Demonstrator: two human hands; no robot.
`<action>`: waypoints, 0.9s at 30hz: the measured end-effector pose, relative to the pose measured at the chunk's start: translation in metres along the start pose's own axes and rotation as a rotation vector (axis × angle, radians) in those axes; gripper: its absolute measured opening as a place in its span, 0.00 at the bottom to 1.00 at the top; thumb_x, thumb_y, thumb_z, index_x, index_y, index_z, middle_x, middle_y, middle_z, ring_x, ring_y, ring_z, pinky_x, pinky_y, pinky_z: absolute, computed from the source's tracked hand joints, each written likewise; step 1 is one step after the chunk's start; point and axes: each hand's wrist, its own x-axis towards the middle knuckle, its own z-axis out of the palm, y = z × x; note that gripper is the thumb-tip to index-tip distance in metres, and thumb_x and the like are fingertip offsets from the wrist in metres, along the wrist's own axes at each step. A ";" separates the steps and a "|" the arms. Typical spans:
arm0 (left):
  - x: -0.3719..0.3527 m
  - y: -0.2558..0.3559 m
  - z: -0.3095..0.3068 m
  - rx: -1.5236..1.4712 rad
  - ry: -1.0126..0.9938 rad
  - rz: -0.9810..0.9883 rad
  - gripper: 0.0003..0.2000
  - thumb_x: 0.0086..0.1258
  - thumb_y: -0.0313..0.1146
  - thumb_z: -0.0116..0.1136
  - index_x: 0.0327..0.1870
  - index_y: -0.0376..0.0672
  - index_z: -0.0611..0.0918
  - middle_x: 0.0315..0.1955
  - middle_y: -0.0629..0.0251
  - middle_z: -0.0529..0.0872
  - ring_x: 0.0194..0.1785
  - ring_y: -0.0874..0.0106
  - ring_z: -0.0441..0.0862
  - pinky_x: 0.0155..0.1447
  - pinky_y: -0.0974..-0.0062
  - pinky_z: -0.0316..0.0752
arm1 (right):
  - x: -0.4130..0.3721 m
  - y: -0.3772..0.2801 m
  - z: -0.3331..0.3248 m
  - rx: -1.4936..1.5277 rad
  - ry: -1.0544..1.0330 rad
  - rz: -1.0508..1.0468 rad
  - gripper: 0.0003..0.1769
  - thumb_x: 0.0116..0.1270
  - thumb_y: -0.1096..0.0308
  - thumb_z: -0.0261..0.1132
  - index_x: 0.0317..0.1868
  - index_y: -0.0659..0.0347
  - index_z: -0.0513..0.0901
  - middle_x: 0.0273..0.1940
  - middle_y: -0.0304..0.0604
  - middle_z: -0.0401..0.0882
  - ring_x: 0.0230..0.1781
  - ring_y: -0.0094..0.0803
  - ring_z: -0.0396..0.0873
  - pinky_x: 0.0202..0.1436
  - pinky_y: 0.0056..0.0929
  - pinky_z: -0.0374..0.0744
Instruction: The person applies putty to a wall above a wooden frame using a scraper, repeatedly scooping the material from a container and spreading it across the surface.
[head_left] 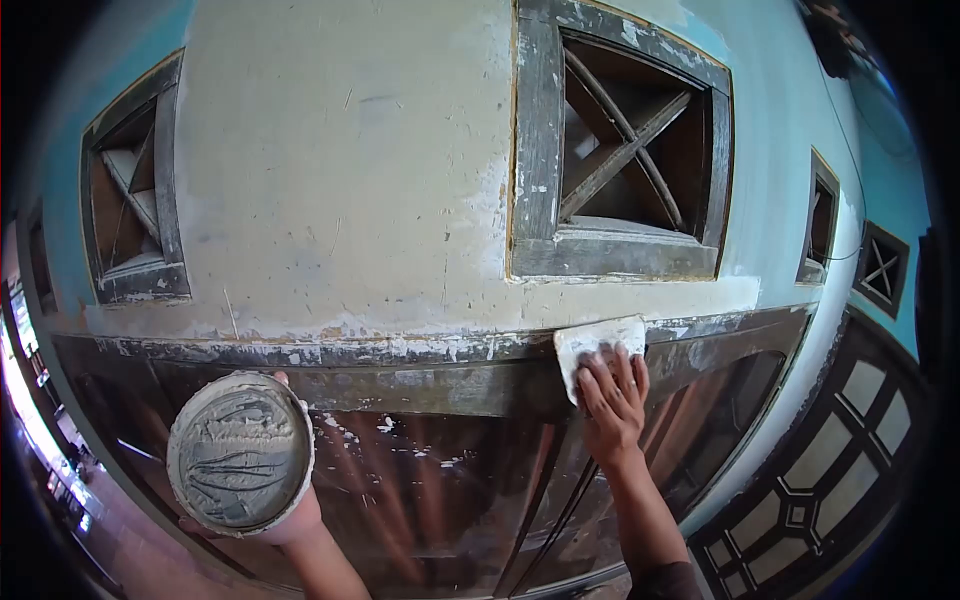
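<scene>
My left hand (pixel 298 518) holds a round tub (pixel 240 453) from below and behind, its open top facing me. Grey paste with streaks and ridges lies inside it. My right hand (pixel 612 400) presses a pale, flat, roughly square scraper (pixel 598 345) with its fingertips. The scraper's upper edge lies at the joint between the beige wall (pixel 350 180) and the dark wooden frame (pixel 430 388). White smears and spots mark the frame's upper edge.
A wooden vent frame with crossed bars (pixel 540 150) is above my right hand, with another vent (pixel 140 275) at the left. Glass panes (pixel 400 480) with reddish curtains lie below the wooden frame. A dark panelled door (pixel 830 470) stands at the right.
</scene>
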 end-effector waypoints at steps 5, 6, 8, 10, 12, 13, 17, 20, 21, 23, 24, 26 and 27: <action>-0.001 0.004 -0.010 -0.014 -0.050 -0.028 0.51 0.62 0.79 0.46 0.79 0.50 0.60 0.79 0.49 0.55 0.79 0.35 0.47 0.78 0.28 0.40 | 0.039 0.001 -0.004 -0.083 0.038 0.062 0.24 0.62 0.73 0.70 0.60 0.55 0.83 0.64 0.44 0.80 0.73 0.53 0.69 0.76 0.57 0.58; -0.001 0.002 -0.011 -0.012 -0.064 -0.035 0.51 0.61 0.79 0.46 0.79 0.50 0.60 0.79 0.49 0.55 0.79 0.35 0.47 0.78 0.28 0.40 | 0.038 0.003 0.000 -0.049 -0.030 0.091 0.26 0.61 0.76 0.66 0.62 0.56 0.82 0.67 0.44 0.78 0.75 0.52 0.67 0.76 0.57 0.56; -0.002 0.006 -0.017 -0.034 -0.089 -0.052 0.51 0.61 0.79 0.46 0.79 0.50 0.60 0.79 0.49 0.55 0.79 0.35 0.47 0.78 0.28 0.40 | 0.018 0.004 0.006 -0.038 -0.065 0.082 0.27 0.61 0.76 0.64 0.63 0.56 0.82 0.67 0.44 0.78 0.75 0.51 0.66 0.78 0.57 0.54; -0.003 0.007 -0.022 -0.056 -0.116 -0.073 0.51 0.61 0.79 0.46 0.79 0.50 0.60 0.79 0.49 0.55 0.79 0.35 0.47 0.78 0.28 0.40 | 0.001 0.004 0.007 -0.038 -0.061 0.050 0.24 0.61 0.74 0.68 0.60 0.56 0.83 0.66 0.44 0.78 0.75 0.52 0.67 0.77 0.58 0.55; -0.003 0.007 -0.025 -0.063 -0.152 -0.102 0.51 0.61 0.79 0.46 0.79 0.50 0.60 0.79 0.49 0.55 0.79 0.35 0.48 0.78 0.28 0.40 | -0.005 0.005 -0.002 -0.015 -0.032 0.035 0.23 0.61 0.73 0.70 0.58 0.56 0.84 0.65 0.45 0.80 0.73 0.52 0.68 0.77 0.58 0.57; -0.001 0.003 -0.026 -0.067 -0.176 -0.117 0.51 0.61 0.79 0.46 0.79 0.50 0.60 0.79 0.49 0.55 0.79 0.35 0.48 0.78 0.28 0.41 | -0.003 0.002 -0.007 0.004 0.004 0.020 0.21 0.61 0.72 0.72 0.57 0.56 0.84 0.63 0.45 0.81 0.72 0.53 0.70 0.76 0.58 0.59; -0.002 -0.001 -0.033 -0.114 -0.333 -0.180 0.51 0.61 0.79 0.46 0.79 0.50 0.60 0.79 0.50 0.55 0.79 0.36 0.48 0.78 0.29 0.41 | 0.030 0.005 -0.018 -0.077 0.155 0.024 0.20 0.62 0.72 0.73 0.55 0.56 0.84 0.58 0.47 0.84 0.69 0.56 0.74 0.74 0.58 0.63; -0.005 -0.008 -0.025 -0.093 -0.560 -0.274 0.51 0.61 0.80 0.44 0.79 0.51 0.60 0.78 0.52 0.57 0.79 0.37 0.50 0.79 0.31 0.42 | 0.036 0.010 -0.008 -0.079 0.010 0.037 0.22 0.64 0.74 0.69 0.59 0.55 0.83 0.64 0.46 0.80 0.71 0.52 0.72 0.76 0.55 0.59; -0.012 -0.011 -0.027 -0.190 -0.501 -0.356 0.55 0.57 0.81 0.49 0.80 0.50 0.58 0.79 0.52 0.57 0.78 0.37 0.51 0.78 0.31 0.48 | 0.032 0.008 -0.005 -0.081 -0.068 0.046 0.22 0.65 0.74 0.68 0.60 0.56 0.83 0.64 0.46 0.80 0.71 0.50 0.72 0.77 0.54 0.57; -0.021 -0.015 -0.043 -0.019 0.050 -0.528 0.61 0.50 0.78 0.63 0.80 0.47 0.54 0.78 0.48 0.56 0.78 0.36 0.52 0.76 0.32 0.56 | 0.018 0.007 -0.007 -0.078 -0.095 0.043 0.21 0.65 0.74 0.69 0.59 0.56 0.83 0.64 0.45 0.81 0.72 0.46 0.72 0.78 0.52 0.56; -0.026 -0.019 -0.048 -0.164 -0.069 -0.631 0.64 0.46 0.75 0.68 0.80 0.45 0.53 0.77 0.45 0.55 0.78 0.36 0.52 0.75 0.33 0.59 | 0.013 0.005 -0.011 -0.051 -0.086 0.035 0.21 0.65 0.74 0.69 0.59 0.57 0.83 0.63 0.45 0.81 0.72 0.46 0.72 0.78 0.52 0.57; -0.040 -0.019 -0.050 -0.284 -0.174 -0.721 0.68 0.41 0.73 0.74 0.80 0.43 0.51 0.77 0.43 0.55 0.78 0.36 0.52 0.74 0.34 0.62 | 0.009 -0.009 -0.028 0.002 -0.106 0.068 0.19 0.64 0.75 0.70 0.56 0.58 0.84 0.61 0.46 0.83 0.70 0.47 0.74 0.76 0.50 0.62; -0.048 -0.019 -0.047 -0.284 -0.215 -0.777 0.69 0.40 0.72 0.75 0.80 0.44 0.51 0.77 0.46 0.55 0.78 0.38 0.52 0.75 0.35 0.60 | 0.010 -0.016 -0.036 0.049 -0.066 0.089 0.16 0.64 0.77 0.69 0.53 0.60 0.85 0.59 0.50 0.84 0.67 0.49 0.77 0.73 0.49 0.67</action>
